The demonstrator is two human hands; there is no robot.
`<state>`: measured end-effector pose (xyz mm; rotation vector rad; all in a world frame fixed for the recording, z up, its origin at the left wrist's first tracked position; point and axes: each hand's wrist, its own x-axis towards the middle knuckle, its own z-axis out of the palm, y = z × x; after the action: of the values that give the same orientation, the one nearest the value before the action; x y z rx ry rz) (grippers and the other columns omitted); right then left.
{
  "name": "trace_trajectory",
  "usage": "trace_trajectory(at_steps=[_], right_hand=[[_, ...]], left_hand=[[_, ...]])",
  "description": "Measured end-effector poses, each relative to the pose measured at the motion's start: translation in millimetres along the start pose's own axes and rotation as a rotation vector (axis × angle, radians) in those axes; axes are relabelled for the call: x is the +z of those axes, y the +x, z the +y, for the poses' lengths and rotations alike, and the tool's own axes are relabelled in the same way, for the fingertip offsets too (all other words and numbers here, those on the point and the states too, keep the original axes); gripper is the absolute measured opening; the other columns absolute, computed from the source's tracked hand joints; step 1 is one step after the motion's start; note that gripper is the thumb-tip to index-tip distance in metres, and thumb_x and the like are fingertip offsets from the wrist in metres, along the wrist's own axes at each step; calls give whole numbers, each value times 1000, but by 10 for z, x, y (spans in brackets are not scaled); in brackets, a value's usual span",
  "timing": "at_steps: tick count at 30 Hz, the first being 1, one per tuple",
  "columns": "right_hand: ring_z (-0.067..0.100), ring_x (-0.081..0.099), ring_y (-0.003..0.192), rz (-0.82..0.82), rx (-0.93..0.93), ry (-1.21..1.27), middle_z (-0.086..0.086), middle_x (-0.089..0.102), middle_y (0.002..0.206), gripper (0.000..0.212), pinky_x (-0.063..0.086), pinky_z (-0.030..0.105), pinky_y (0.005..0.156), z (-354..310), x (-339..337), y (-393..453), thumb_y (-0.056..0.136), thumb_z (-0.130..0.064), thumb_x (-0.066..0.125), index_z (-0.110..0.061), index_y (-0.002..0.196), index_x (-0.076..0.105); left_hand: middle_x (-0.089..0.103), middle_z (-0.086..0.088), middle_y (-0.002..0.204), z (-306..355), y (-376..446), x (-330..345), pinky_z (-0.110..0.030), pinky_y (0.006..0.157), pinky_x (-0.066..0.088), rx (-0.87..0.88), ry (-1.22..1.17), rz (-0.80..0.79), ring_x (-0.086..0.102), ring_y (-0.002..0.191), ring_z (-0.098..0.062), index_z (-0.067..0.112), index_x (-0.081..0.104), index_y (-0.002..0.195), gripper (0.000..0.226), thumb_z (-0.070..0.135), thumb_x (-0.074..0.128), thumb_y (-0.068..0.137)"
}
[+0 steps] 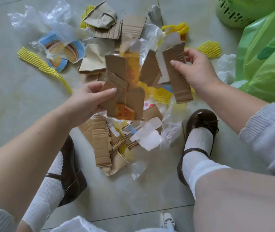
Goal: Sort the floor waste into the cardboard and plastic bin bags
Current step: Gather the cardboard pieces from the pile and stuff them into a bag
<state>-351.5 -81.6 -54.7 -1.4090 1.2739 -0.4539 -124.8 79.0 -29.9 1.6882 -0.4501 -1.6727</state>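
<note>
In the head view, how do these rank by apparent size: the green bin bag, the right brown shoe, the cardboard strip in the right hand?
1. green bin bag, partly cut off
2. right brown shoe and cardboard strip: look alike, strip nearer the camera, so unranked

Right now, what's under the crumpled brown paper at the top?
The crumpled brown paper lies on a corrugated cardboard piece and yellow foam netting. Whatever is beneath its middle is covered.

My left hand (89,97) holds cardboard scraps (121,87) above the floor pile; right hand (195,67) holds a cardboard strip (178,76) beside them | bin bag (267,56) at my right
</note>
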Motion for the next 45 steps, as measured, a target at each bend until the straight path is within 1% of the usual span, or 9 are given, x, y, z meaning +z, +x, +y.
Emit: trace_trajectory(at_steps=[3,8,13,17,20,26,32,36,45], right_hand=[[6,60,74,87,89,183,-4,61,80,11,55,30,78,28,-35,35,86,-11,63,-21,86,57],[21,63,83,192,224,416,3,64,85,9,55,49,86,35,-25,50,88,-11,61,-18,84,56],[21,63,69,247,317,588,9,63,80,11,57,45,75,-22,13,51,90,-9,56,-14,81,54],[19,62,63,254,336,649,7,61,74,13,57,39,67,-56,-12,44,91,-11,56,-14,78,54],[15,62,59,272,334,653,5,62,73,11,57,33,64,-47,-48,39,92,-15,56,-15,81,57],[13,61,60,305,315,664,3,62,73,15,55,28,64,-55,-83,27,93,-17,54,-15,78,58],[11,61,56,298,300,657,1,62,71,16,54,25,58,-102,-71,-32,93,-18,54,-15,78,57],[7,60,48,262,256,673,-5,62,59,16,51,21,51,-208,-154,-99,94,-19,53,-15,78,56],[11,68,61,155,122,1074,-2,70,66,17,58,29,65,-755,-475,-95,89,0,55,-16,83,56]], left_hand=[[70,5,83,-103,-50,224,-25,69,53,-31,279,-128,64,75,-12,22,70,83,22,36,75,67],[62,-3,111,-550,32,629,-29,85,45,68,977,-109,57,102,-19,14,67,91,20,28,73,78],[50,3,82,-774,26,752,-31,68,37,105,1027,72,49,83,-21,20,53,81,21,35,69,80],[48,1,99,-814,8,746,-29,73,39,83,993,116,49,88,-21,21,54,93,22,34,67,82],[50,2,84,-851,4,730,-30,67,38,27,1011,122,49,82,-21,17,52,88,22,32,67,82],[55,5,72,-866,-21,653,-27,55,38,-53,766,164,51,65,-11,19,52,77,22,30,70,79],[61,-5,80,-623,-99,519,-39,65,54,-77,447,245,60,71,-21,17,55,81,22,28,73,79],[62,-8,81,-365,-211,483,-35,54,54,-40,208,268,62,66,-21,19,58,84,15,22,72,81],[71,-8,91,567,-322,648,-47,78,56,193,-175,331,69,82,-25,16,64,99,15,7,60,88]])
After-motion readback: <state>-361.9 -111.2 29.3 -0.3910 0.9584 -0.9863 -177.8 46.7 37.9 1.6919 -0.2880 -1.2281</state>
